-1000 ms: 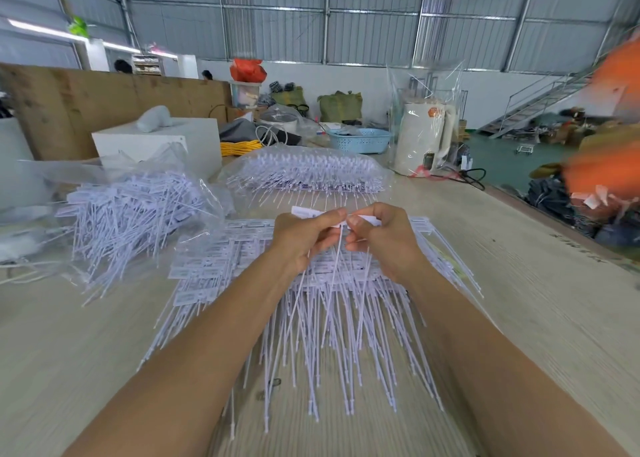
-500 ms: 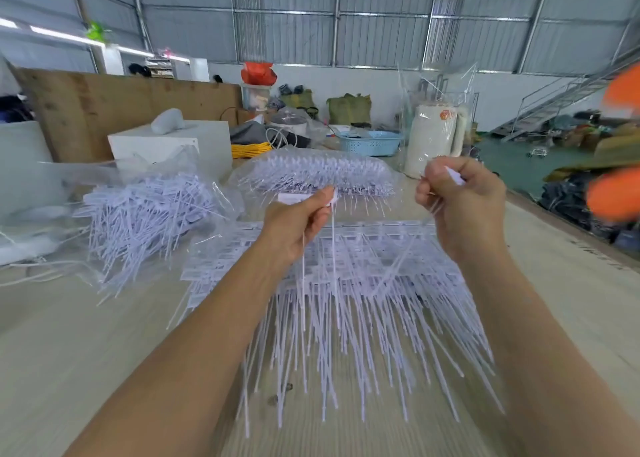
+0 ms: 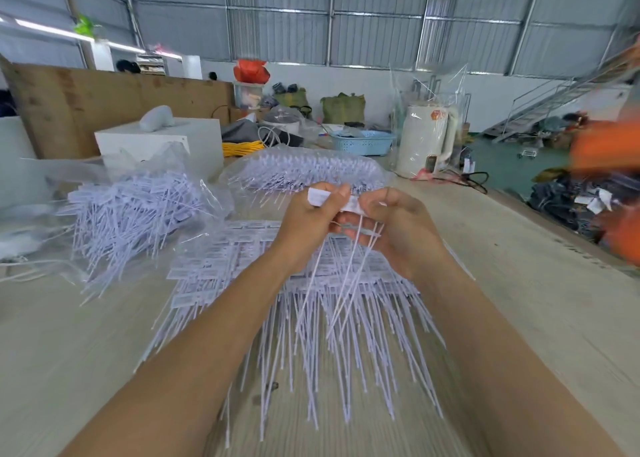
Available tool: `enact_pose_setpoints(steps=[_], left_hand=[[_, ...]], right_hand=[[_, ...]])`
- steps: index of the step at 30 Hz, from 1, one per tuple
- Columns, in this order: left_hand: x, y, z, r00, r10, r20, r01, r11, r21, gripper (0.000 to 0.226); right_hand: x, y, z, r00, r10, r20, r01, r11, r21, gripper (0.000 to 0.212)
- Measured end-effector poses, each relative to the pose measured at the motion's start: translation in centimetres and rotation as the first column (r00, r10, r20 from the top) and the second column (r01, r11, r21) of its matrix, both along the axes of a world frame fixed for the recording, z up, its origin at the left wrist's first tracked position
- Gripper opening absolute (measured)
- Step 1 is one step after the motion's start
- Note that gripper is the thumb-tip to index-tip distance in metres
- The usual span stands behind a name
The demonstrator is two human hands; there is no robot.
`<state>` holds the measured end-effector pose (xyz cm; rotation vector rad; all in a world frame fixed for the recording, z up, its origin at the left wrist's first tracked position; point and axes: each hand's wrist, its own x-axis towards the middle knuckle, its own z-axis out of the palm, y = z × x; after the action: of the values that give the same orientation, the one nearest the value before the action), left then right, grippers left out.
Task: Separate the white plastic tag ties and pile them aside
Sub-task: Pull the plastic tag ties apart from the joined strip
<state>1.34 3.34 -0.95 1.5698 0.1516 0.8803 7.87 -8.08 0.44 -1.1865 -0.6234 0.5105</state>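
Hands, left (image 3: 310, 221) and right (image 3: 398, 228), pinch flat-headed, thin-tailed white plastic ties (image 3: 349, 204), seemingly joined.

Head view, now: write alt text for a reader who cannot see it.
Two bare hands, left and right, meet above a wooden table, pinching a few white tag ties whose tails hang down. Below lies a spread of ties; a looser pile sits left and a bagged bundle behind.

Both forearms reached forward and converged, bringing the hands close together above the worktop (image 3: 519, 283). The left hand (image 3: 308, 221) pinched with thumb and curled fingers; the right hand (image 3: 398, 228) faced it, fingers curled inward, nearly touching.
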Motion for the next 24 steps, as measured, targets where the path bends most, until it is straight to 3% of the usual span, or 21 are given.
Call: enact_pose_setpoints(steps=[5,9,14,21,24], left_hand=[[-0.06,-0.16,-0.08,0.998,0.045,-0.037,-0.038,0.984,0.175,0.03],[-0.17,-0.32,0.09,0.993,0.081,-0.086,-0.061,0.976,0.21,0.035],[-0.42,-0.24,0.12,0.992,0.111,-0.053,-0.096,0.966,0.24,0.035],[-0.54,-0.26,-0.22,0.986,0.163,-0.026,-0.139,0.905,0.402,0.035],[-0.32,-0.29,0.23,0.986,0.16,-0.053,-0.136,0.94,0.312,0.039]], right_hand=[[-0.75,0.44,-0.53,0.979,-0.093,0.18,0.089,0.996,0.03,0.019],[-0.34,0.39,-0.41,0.964,-0.169,0.204,0.15,0.983,0.108,0.017],[-0.14,0.54,-0.81,0.978,-0.097,0.185,0.1,0.995,-0.006,0.007],[-0.24,-0.05,-0.72,0.966,0.007,0.258,0.016,0.996,-0.085,0.016],[-0.68,0.08,-0.8,0.94,-0.057,0.337,0.079,0.996,-0.051,0.013]])
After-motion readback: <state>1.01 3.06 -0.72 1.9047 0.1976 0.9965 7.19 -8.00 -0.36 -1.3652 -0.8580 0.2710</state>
